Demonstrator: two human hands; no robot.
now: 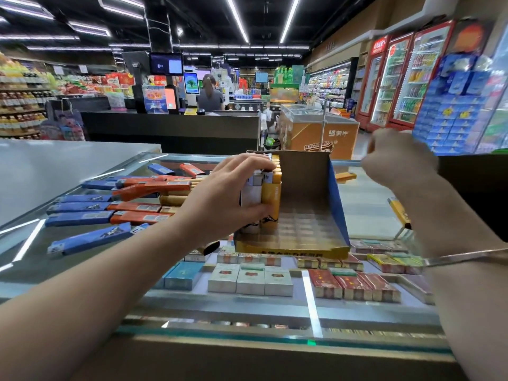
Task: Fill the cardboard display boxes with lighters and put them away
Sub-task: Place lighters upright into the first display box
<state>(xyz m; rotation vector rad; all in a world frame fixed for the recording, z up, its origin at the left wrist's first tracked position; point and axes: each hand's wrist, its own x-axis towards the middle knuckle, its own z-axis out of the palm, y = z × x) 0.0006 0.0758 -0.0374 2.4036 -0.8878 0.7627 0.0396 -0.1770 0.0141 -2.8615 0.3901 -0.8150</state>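
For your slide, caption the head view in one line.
Left hand holds white lighters in a cardboard display box on the glass counter; right hand raised alongside.

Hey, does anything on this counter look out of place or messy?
Two yellow lighters lie apart from the pile, right of the box: one behind it, another near the right forearm. The blue and orange lighters lie loose on the glass.

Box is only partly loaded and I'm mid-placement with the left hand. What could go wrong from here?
The left hand grips white lighters beside the yellow row; the rest of the display box is empty, so released lighters may topple. The right hand is off the box, so it could slide on the glass counter.
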